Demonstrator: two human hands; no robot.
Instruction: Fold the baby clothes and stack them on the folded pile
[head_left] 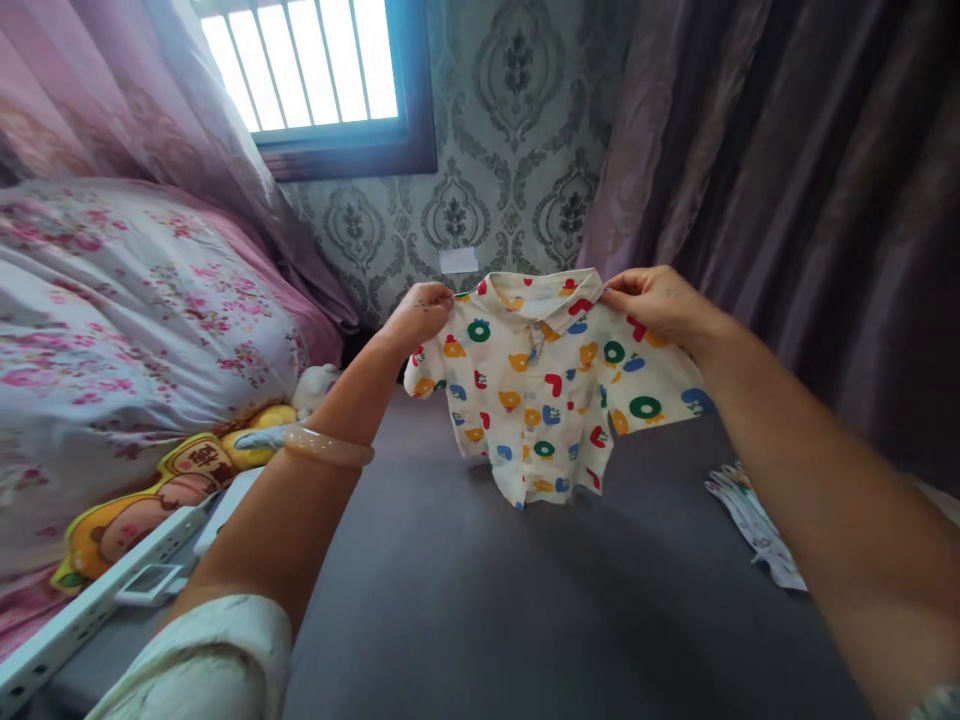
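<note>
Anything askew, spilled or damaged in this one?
Nothing looks spilled or damaged. Only the printed shirt hangs slightly uneven: pinched at its shoulders by the left hand and right hand, its right-side sleeve flares wide, while the left-side sleeve looks narrower.

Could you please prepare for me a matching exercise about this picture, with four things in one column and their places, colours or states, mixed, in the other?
Column 1
1. Printed shirt
2. Bangle
3. Whitish cloth
4. Large fabric at the picture's left

Column 2
A. Lying on the grey surface, at the picture's right
B. White with pink flowers
C. Held up by the left hand and the right hand
D. Around the left forearm

Right pairs: 1-C, 2-D, 3-A, 4-B
</note>
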